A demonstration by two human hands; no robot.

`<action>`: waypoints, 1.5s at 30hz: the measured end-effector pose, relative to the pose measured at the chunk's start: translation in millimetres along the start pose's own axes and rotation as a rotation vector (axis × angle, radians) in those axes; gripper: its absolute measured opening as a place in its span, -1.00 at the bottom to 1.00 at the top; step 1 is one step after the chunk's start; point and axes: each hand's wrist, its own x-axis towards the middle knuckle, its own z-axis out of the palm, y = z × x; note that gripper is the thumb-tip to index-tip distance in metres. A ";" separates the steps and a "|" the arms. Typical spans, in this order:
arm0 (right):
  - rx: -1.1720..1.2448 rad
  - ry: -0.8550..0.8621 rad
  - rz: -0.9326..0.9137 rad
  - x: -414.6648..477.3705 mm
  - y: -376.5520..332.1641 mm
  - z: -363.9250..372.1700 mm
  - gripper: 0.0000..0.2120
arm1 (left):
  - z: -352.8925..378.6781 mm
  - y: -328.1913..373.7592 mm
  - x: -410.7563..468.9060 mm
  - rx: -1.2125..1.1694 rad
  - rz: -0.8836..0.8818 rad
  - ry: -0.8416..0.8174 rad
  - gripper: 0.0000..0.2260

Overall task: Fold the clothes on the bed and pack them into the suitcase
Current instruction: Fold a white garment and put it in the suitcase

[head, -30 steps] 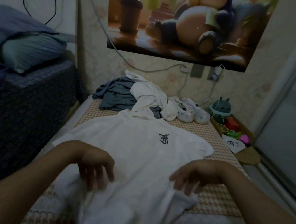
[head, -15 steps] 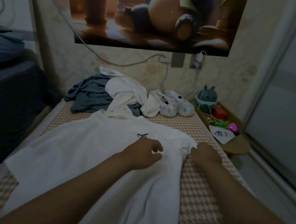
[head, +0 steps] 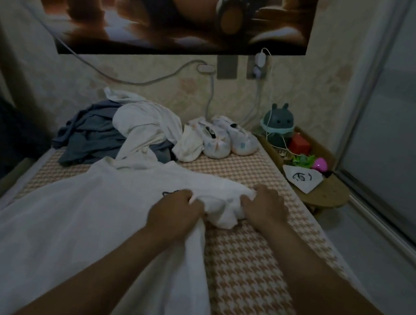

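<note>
On the checked bed mat (head: 251,273) the white T-shirt (head: 69,217) lies spread toward the near left, its far-right sleeve (head: 222,211) bunched between the left hand (head: 173,214) and right hand (head: 264,207), both clenched on the cloth, which looks light, limp and best held at the seams or sleeve edges.

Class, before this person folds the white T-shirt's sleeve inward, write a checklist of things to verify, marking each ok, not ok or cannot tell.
1. Grip of the left hand on the white T-shirt: ok, fingers curled into the fabric.
2. Grip of the right hand on the sleeve: ok.
3. The sleeve lies smooth: not ok, it is bunched.
4. The clothes pile is apart from the collar: cannot tell.
5. The suitcase is ready: cannot tell, not in view.
</note>
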 end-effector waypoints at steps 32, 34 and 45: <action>-0.674 -0.165 -0.387 -11.4 -38.4 14.3 -0.59 | 2.3 -54.8 19.4 0.034 0.066 -0.389 -0.45; -0.666 -0.028 -0.480 -10.5 -55.8 26.4 -0.65 | -13.3 -71.0 28.4 -0.079 0.068 -0.185 -0.65; 0.106 -0.023 -0.572 35.8 -134.4 90.1 -0.67 | -62.5 -201.8 89.4 0.078 -0.095 0.163 -0.53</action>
